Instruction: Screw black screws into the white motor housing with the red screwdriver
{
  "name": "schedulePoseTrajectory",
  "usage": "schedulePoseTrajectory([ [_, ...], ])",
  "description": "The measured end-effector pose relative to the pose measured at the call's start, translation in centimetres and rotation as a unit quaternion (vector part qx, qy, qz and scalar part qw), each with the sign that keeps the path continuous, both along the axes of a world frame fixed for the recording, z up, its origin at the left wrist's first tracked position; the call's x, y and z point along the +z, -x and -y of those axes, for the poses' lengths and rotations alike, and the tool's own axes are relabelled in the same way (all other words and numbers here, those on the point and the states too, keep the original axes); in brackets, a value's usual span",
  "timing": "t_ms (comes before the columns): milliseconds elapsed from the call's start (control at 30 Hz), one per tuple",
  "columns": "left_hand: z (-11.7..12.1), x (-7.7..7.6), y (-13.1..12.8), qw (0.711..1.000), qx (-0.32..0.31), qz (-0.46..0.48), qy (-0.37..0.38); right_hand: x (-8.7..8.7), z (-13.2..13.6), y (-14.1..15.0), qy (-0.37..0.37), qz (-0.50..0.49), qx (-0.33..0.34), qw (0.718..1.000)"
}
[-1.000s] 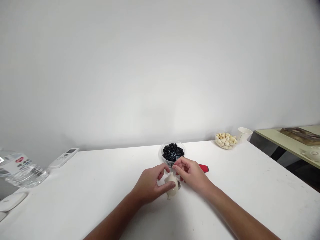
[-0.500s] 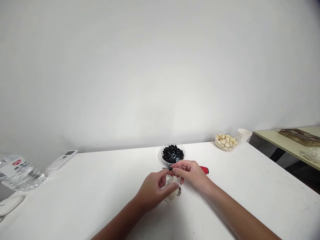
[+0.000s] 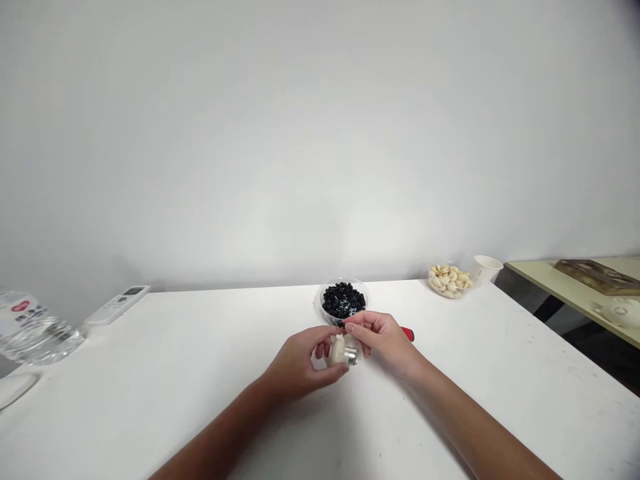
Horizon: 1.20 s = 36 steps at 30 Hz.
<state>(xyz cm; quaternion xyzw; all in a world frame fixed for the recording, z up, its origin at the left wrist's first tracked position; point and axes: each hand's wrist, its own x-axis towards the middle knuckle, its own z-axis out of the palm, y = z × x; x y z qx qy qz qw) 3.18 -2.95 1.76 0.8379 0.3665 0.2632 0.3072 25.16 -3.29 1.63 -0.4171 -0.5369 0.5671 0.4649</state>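
Fingers of the left hand [image 3: 305,363] grip a small pale object [image 3: 337,351], with a silver metal cylinder [image 3: 351,358] at its right side, held low over the white surface [image 3: 200,367]. Thumb and forefinger of the right hand [image 3: 384,341] are closed in a pinch just above it; whether they hold some tiny part cannot be told. Behind these 2 hands sits a clear bowl [image 3: 320,300] of black pieces [image 3: 344,300], and a red handle [image 3: 409,334] shows past the right wrist. Judging from the pose, the step in hand is fine fitting or adjusting at the object's far end; the next move seems to call for a steady left hold and small, precise right-hand motion.
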Motion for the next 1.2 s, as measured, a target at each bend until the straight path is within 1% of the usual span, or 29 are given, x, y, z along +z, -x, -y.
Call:
schedulePoseTrajectory([
  [133,-0.4,-0.1,0.4,1.0,-0.007,0.01,0.011,-0.3,-0.4,-0.2,-0.005,-0.007,-0.023,1.0],
  [300,-0.5,0.0,0.5,0.996,-0.029,0.035,0.073,-0.6,-0.1,-0.1,-0.018,0.038,0.002,0.999],
  [400,-0.5,-0.1,0.5,0.993,-0.025,0.052,0.101,-0.9,0.1,0.1,-0.018,0.071,-0.006,0.997],
  [633,-0.4,-0.1,0.5,0.989,-0.048,0.06,0.124,-1.5,0.0,0.2,-0.009,0.062,0.009,0.998],
  [700,-0.4,-0.2,0.4,0.989,-0.042,0.061,0.126,-1.4,0.0,0.1,-0.011,0.066,0.009,0.998],
  [800,-0.4,-0.3,0.4,0.992,-0.037,0.062,0.106,-1.3,0.0,0.0,-0.014,0.083,0.012,0.996],
  [967,-0.5,-0.4,0.4,0.992,-0.055,0.061,0.095,-1.4,-0.1,-0.2,-0.004,0.055,0.064,0.996],
  [1067,-0.5,-0.6,0.4,0.991,-0.037,0.071,0.106,-1.6,-0.4,-0.2,-0.016,0.05,0.056,0.997],
  [1200,-0.6,-0.9,0.5,0.983,0.022,0.087,0.159,-1.7,-0.5,-0.2,-0.024,0.029,0.045,0.998],
])
